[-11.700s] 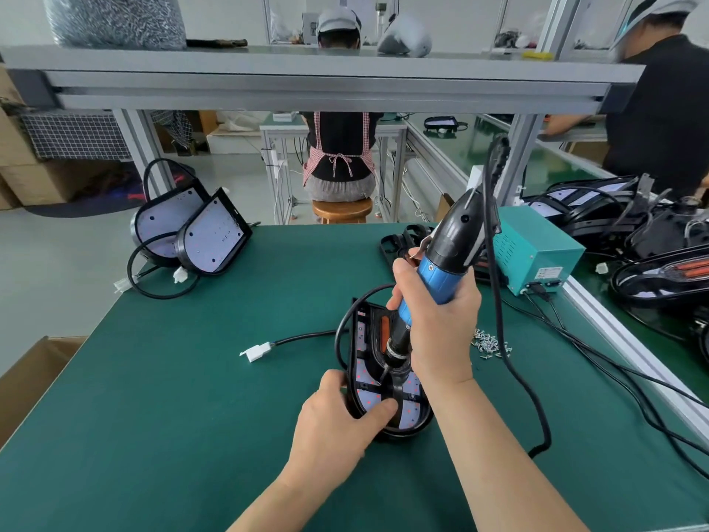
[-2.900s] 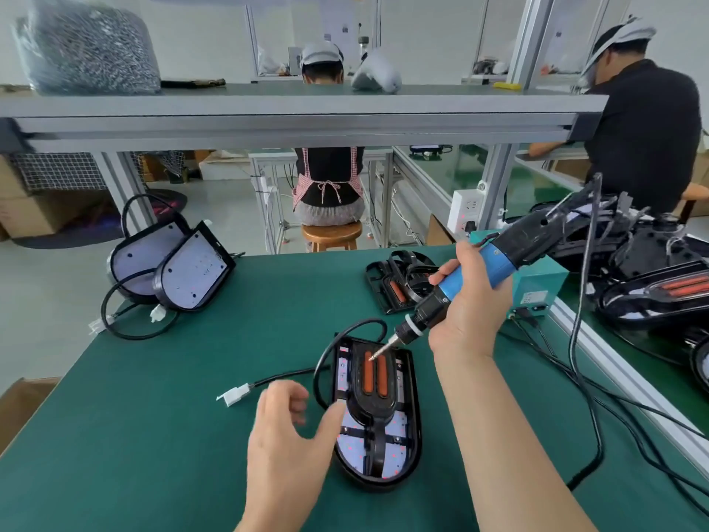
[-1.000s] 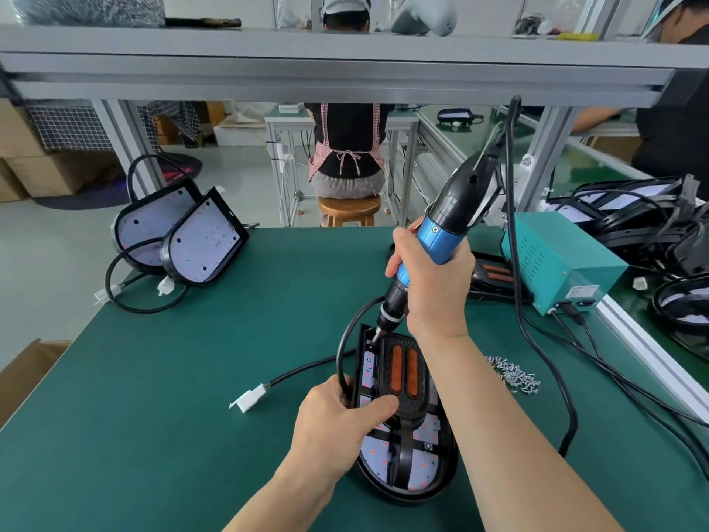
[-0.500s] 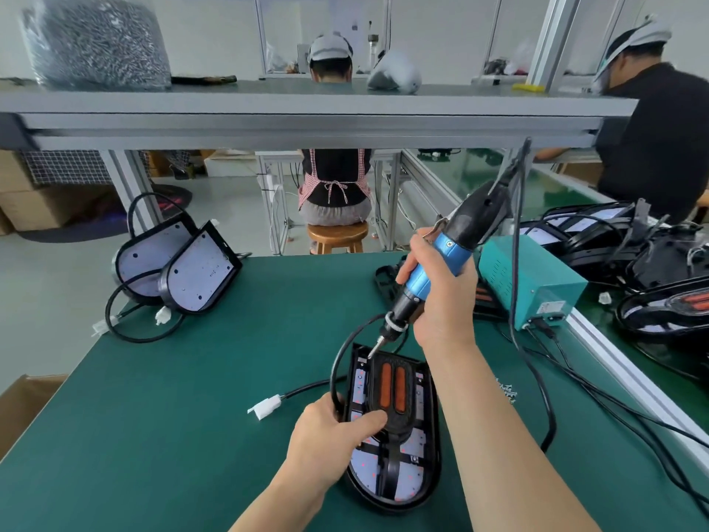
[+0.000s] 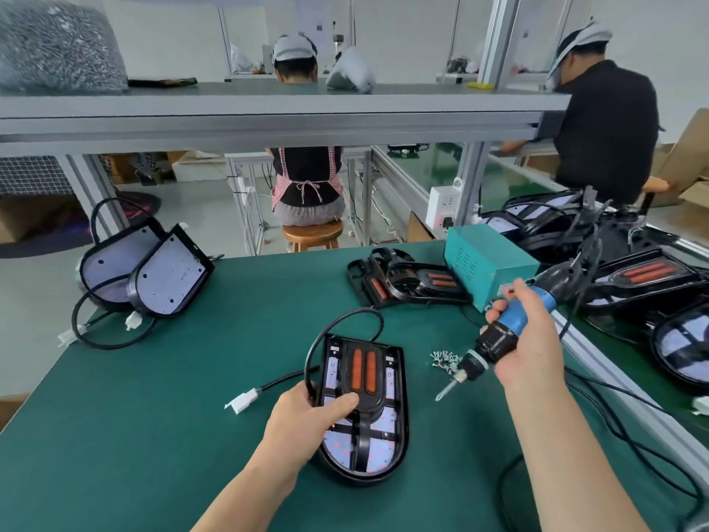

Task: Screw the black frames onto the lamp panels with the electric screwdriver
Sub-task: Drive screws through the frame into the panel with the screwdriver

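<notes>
A lamp panel [image 5: 387,447] lies flat on the green table [image 5: 153,416], with a black frame [image 5: 362,372] carrying two orange strips on top of it. My left hand [image 5: 307,420] grips the panel's left edge, thumb on the frame. My right hand [image 5: 525,339] holds the blue-and-black electric screwdriver [image 5: 495,343] to the right of the panel. Its bit [image 5: 447,389] hangs in the air, pointing down-left, clear of the panel. A small pile of screws [image 5: 443,360] lies just behind the bit.
Two bare lamp panels [image 5: 153,274] with cables lean at the back left. Loose black frames [image 5: 406,280] lie beside a teal power box [image 5: 487,263]. More lamps [image 5: 644,278] crowd the right bench. Cables trail along the right edge. Two people work beyond the shelf.
My right hand has lifted the screwdriver off the panel's top left corner and swung it right, towards the screw pile. My left hand stays on the panel.
</notes>
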